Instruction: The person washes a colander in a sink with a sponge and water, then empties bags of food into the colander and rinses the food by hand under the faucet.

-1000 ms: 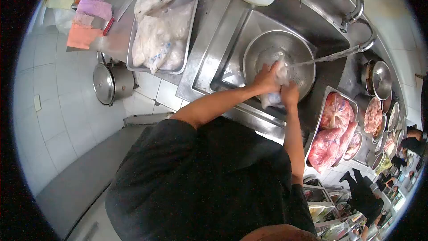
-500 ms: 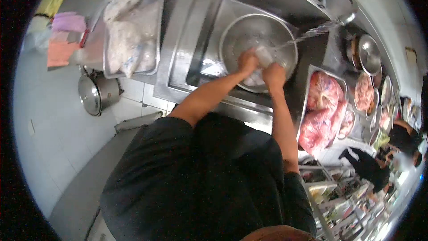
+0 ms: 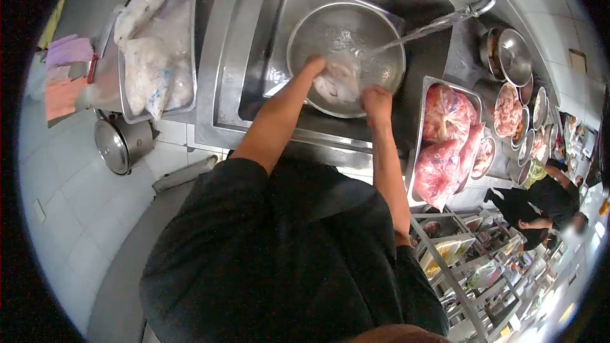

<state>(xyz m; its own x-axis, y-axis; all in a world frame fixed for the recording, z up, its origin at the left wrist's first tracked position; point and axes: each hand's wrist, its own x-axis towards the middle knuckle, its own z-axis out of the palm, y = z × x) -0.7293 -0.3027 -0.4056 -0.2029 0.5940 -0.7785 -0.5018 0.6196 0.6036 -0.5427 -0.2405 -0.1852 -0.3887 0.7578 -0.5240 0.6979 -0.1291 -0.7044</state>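
Observation:
Water runs from a curved tap [image 3: 488,5] into a round metal bowl [image 3: 389,71] standing in the sink. Inside the bowl lies a wet, whitish bag [image 3: 337,81], its contents unclear. My left hand [image 3: 314,66] is at the bag's upper left, its fingers closed on the plastic. At the bowl's lower right rim, my right hand [image 3: 377,101] is closed near the bag's right side; whatever its fingers hold is too small to make out.
Left of the sink is a metal tray [image 3: 194,44] of whitish bags. On the right, another tray [image 3: 416,146] holds bags of pink meat, with metal bowls [image 3: 516,57] beyond. A lidded pot [image 3: 113,146] stands lower left. A person [image 3: 546,200] is at far right.
My hands have moved apart, the left to the bag's upper left and the right to the bowl's lower right. The bag shows more openly between them. The whole view has shifted.

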